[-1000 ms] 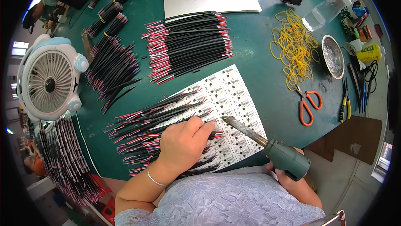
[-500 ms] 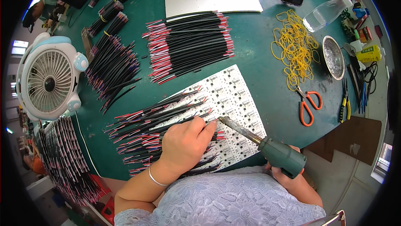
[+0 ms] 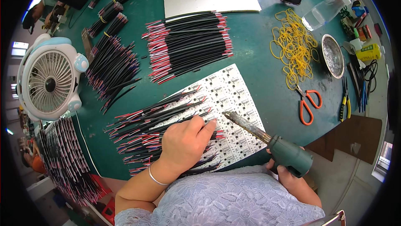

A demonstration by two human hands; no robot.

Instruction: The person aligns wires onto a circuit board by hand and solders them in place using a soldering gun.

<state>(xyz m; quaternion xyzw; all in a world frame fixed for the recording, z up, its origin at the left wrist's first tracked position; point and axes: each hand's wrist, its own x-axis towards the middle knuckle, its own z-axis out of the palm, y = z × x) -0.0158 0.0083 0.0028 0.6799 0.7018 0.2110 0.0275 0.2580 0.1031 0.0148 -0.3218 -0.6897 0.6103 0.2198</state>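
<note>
My left hand (image 3: 186, 142) is closed over a white sheet of small circuit boards (image 3: 234, 96), its thumb and forefinger pressed together. What they pinch is hidden beneath the fingers. Black cables (image 3: 167, 111) with red, white and blue wire ends lie across the sheet's left part and run under this hand. On the right, my right hand (image 3: 288, 178) grips a green soldering gun (image 3: 288, 155), partly hidden behind the handle. The gun's metal tip hangs over the boards, a short way right of my left fingertips and apart from them.
Beyond the sheet lies a row of black cables (image 3: 190, 46); more cables (image 3: 112, 63) are heaped near a fan (image 3: 50, 84) at left. Yellow rubber bands (image 3: 292, 46), orange-handled scissors (image 3: 307, 105), a metal bowl (image 3: 333, 57), pliers (image 3: 345, 101) and a clear bottle (image 3: 326, 12) are at right.
The soldering gun and my right hand have shifted to the right, drawing the tip away from my left fingertips. My left hand has stayed almost in place.
</note>
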